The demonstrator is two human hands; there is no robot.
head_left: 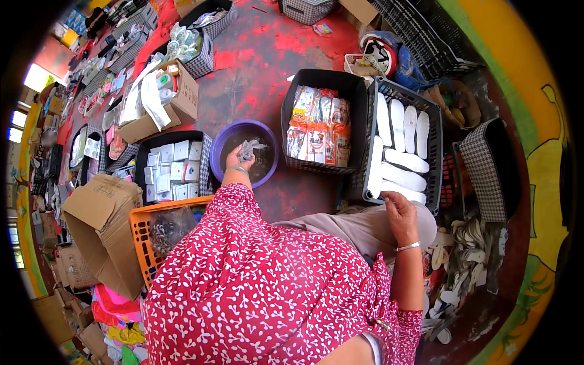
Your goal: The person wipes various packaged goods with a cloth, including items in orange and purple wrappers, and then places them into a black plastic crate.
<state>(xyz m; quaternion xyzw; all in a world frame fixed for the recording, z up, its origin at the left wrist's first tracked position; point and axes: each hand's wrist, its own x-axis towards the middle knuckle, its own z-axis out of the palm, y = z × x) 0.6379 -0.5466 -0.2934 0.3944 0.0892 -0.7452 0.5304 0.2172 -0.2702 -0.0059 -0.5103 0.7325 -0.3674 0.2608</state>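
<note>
My left hand [238, 157] reaches over a purple basin [222, 141] and grips a small crumpled grey, wet-looking bundle [249, 149] above the dark inside of the basin. My right hand [398, 210] rests on my knee, fingers loosely curled, next to the near corner of a dark crate [435, 152] filled with white shoe insoles [401, 159]. It holds nothing that I can see. My red patterned sleeve and body cover the lower middle of the view.
A black bin [292, 85] holds packaged goods. Left of the basin is a checked bin [144, 159] of small white boxes, an orange basket [141, 231] and open cardboard boxes [97, 225]. Loose insoles [462, 267] lie at the right. The floor is red.
</note>
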